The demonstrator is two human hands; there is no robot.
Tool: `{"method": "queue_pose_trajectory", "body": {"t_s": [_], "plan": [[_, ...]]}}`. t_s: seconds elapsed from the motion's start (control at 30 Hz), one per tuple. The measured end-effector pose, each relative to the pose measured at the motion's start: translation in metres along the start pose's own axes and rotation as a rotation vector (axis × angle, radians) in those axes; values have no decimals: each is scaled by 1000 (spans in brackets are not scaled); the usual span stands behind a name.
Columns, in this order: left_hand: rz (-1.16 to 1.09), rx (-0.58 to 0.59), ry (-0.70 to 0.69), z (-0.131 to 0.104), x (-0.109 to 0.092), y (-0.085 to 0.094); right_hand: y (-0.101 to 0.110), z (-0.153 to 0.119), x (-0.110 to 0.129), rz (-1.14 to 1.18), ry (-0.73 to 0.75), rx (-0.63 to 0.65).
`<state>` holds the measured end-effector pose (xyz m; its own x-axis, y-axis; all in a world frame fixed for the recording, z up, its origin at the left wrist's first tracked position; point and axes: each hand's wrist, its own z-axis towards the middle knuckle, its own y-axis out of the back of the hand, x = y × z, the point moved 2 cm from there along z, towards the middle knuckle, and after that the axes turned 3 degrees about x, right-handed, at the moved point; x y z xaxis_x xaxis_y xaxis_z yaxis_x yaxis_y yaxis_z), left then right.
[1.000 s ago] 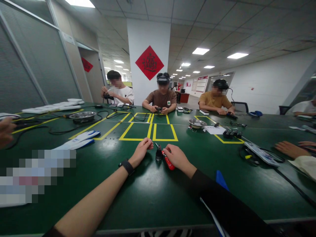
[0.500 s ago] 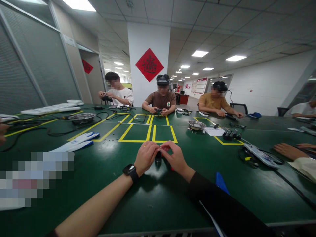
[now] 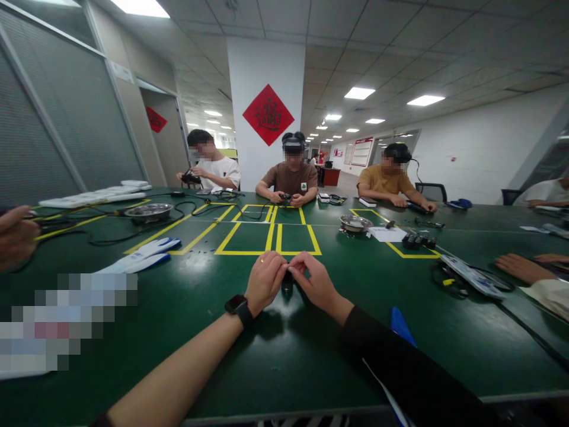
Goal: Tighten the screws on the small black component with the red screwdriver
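Black part (image 3: 288, 287) on green table (image 3: 271, 370), just below grip. L hand (image 3: 267, 279) & R hand (image 3: 316, 282) meet tip to tip; can't tell what's pinched, if anything. White-blue glove (image 3: 149, 251) well L.

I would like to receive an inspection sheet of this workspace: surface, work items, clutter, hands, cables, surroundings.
Surface: green table, marked with yellow tape.
Work items: small black object on the table, top hidden.
Clutter: white-and-blue glove at left, two metal bowls farther back, blue object at right.
Hands: left hand and right hand close together over the black object; whether anything is pinched cannot be seen.
Cables: black cable beside the white strip at right; more at far left.
Surroundings: three people seated opposite; red sign on a white pillar.
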<state>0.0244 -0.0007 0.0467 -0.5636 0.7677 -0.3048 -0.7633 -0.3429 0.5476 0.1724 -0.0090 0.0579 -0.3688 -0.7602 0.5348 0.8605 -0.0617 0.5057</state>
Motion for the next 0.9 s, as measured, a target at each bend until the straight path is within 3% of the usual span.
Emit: {"method": "queue_pose_trajectory", "body": {"t_s": [0.13, 0.23, 0.33, 0.4, 0.63, 0.9], "plan": [[-344, -87, 304, 2, 16, -6, 8, 2, -3, -61, -17, -3], [-600, 141, 390, 2, 30, -11, 12, 2, -7, -120, -20, 94], [-612, 429, 370, -1, 35, -11, 10, 1, -9, -225, -23, 223], [-584, 526, 348, -3, 34, -10, 8, 0, -10, -329, -21, 282], [-594, 505, 341, -5, 35, -16, 2, 1, -9, -583, 24, 342], [-522, 434, 336, -6, 43, -19, 1, 5, 3, -824, 263, 460]]}}
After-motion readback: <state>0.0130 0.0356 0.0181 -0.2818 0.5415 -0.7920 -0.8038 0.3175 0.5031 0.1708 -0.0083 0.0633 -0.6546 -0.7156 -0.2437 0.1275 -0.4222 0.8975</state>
